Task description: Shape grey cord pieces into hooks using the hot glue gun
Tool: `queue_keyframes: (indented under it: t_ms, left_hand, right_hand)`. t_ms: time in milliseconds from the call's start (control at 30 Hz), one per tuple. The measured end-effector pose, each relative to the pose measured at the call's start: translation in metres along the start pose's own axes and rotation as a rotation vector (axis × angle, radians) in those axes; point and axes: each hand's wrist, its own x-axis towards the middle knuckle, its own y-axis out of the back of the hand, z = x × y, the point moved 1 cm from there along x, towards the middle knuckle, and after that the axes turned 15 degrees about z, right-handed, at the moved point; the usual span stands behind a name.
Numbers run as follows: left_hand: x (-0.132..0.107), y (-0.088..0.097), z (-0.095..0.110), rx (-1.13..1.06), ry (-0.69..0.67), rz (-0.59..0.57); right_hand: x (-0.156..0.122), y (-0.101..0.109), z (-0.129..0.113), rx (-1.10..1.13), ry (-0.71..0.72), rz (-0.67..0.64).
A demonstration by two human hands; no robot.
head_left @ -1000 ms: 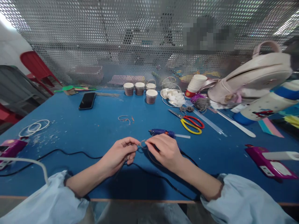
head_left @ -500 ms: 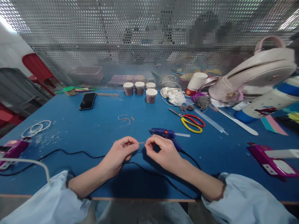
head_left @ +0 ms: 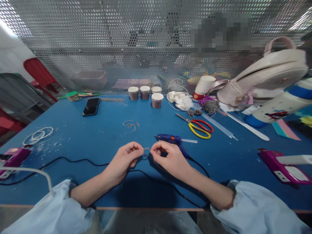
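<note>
My left hand [head_left: 123,160] and my right hand [head_left: 169,159] meet low over the blue table [head_left: 102,136], fingertips pinched together. Between them stretches a short piece of thin grey-brown cord [head_left: 146,149], each hand gripping one end. A blue hot glue gun [head_left: 170,139] lies just beyond my right hand, a clear glue stick poking out of its right end. Its black cable [head_left: 73,160] runs under my wrists toward the left.
Red-and-yellow scissors [head_left: 198,127] lie right of centre. Small cups [head_left: 157,99], a black phone [head_left: 91,106], white ribbon, stacked paper cups and a pale bag stand further back. Purple devices [head_left: 280,167] sit at both table sides; white rings lie at left. A perforated metal screen backs the table.
Both hands drew the cord tighter: a loop hanging below my right hand a second ago is gone, and only a short taut length shows. The hands shifted slightly away from me.
</note>
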Motion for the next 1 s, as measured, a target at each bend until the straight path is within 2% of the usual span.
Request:
queue_keyframes:
  t_ms: [267,367,500,600,733,833,900,1000]
  left_hand:
    - [-0.005,-0.005,0.004,0.155,-0.121,0.122]
    - [-0.004,-0.006,0.005,0.169,-0.130,0.160]
    - [-0.002,-0.006,0.006,0.164,-0.133,0.186]
    - [-0.002,-0.004,0.005,0.180,-0.120,0.167]
    - [-0.001,-0.004,0.003,0.166,-0.122,0.113]
    - [0.000,-0.004,0.002,0.133,-0.094,0.088]
    - [0.000,-0.005,0.002,0.138,-0.094,0.086]
    - [0.002,-0.005,0.001,0.110,-0.098,0.056]
  right_hand:
    - [-0.003,0.000,-0.005,-0.014,0.115,0.029]
    - [-0.006,0.008,-0.009,-0.033,0.162,0.036]
    - [-0.012,0.042,-0.010,-0.170,0.204,0.077]
    - [-0.014,0.075,0.003,-0.398,0.128,-0.057]
    - [-0.007,0.103,0.028,-0.814,-0.011,-0.040]
    - [0.004,0.098,0.040,-0.784,-0.007,-0.109]
    - [0.011,0.087,0.045,-0.681,0.007,-0.173]
    - [0.019,0.069,0.050,-0.583,-0.044,-0.198]
